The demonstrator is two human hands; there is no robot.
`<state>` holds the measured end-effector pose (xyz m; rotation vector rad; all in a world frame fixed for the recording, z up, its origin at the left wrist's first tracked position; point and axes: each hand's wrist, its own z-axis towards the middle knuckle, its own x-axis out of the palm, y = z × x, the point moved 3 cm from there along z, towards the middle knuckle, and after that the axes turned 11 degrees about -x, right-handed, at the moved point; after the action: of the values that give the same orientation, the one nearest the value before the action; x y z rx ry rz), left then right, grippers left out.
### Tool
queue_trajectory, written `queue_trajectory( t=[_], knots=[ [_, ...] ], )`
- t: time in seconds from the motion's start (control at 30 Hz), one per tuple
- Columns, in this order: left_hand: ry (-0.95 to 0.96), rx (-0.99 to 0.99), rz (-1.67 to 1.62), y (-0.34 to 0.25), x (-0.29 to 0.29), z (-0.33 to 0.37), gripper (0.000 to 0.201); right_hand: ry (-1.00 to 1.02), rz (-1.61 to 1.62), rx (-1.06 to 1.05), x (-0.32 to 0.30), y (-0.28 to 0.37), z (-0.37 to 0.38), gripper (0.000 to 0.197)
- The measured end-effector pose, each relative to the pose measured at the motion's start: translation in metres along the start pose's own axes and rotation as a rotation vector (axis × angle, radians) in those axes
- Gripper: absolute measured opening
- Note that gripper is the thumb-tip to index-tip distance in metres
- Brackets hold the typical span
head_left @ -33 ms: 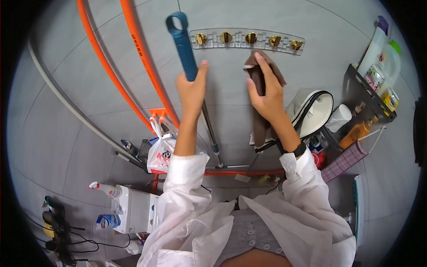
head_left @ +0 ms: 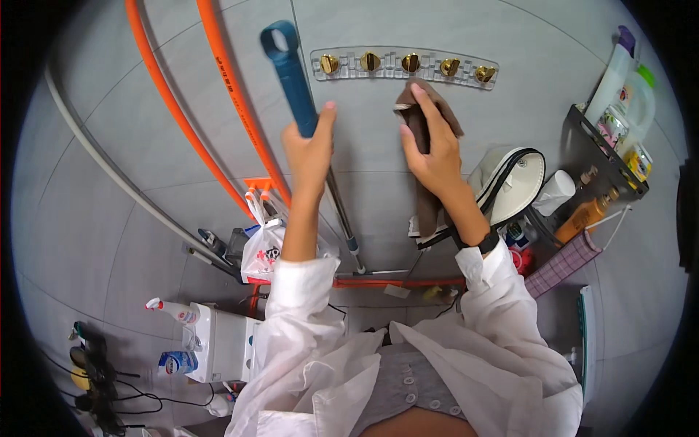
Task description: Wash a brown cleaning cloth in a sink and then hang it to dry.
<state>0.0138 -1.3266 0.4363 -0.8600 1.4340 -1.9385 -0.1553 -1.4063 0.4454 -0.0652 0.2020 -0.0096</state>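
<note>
My left hand point(head_left: 309, 156) is wrapped round the blue grip point(head_left: 294, 84) of a long pole, its thumb lying along the grip. The grip ends in a ring at the top. A metal shaft point(head_left: 342, 207) runs down to a thin flat bar near the floor. Held between the thumb and fingers of my right hand point(head_left: 435, 156) is a folded brown cloth point(head_left: 439, 109), which hangs down below the hand. Just above it, a clear wall rail point(head_left: 389, 60) carries several gold hooks. A white bag with black trim point(head_left: 510, 186) is close to my right wrist.
Two orange poles point(head_left: 233, 95) and a grey pole point(head_left: 98, 156) lean at the left, near a white plastic bag point(head_left: 262, 251). At the right, a dark shelf point(head_left: 611, 156) bears several bottles. A white cabinet point(head_left: 224, 342) stands lower left.
My left hand has shifted slightly left, and the pole's ringed end has swung left with it. My right hand and the brown cloth have moved a little left and up.
</note>
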Motion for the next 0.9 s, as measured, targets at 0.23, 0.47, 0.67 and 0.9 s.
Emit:
queue_trajectory(
  t=[0.23,0.47,0.67,0.9],
  knots=[
    [-0.123,-0.013,-0.098,0.045,-0.050,-0.062,0.033,-0.049,0.082,-0.167,0.034,-0.017,0.052,0.057],
    [-0.300,-0.034,-0.106,0.080,-0.073,-0.082,0.030,0.106,0.067,-0.144,0.059,-0.044,0.057,0.049],
    [-0.439,-0.031,-0.129,0.081,-0.066,-0.087,0.026,-0.091,0.066,-0.134,0.069,-0.055,0.068,0.018],
    [-0.461,-0.043,-0.139,0.080,-0.057,-0.094,0.024,-0.176,0.051,0.124,0.076,-0.051,0.055,0.021]
  ],
)
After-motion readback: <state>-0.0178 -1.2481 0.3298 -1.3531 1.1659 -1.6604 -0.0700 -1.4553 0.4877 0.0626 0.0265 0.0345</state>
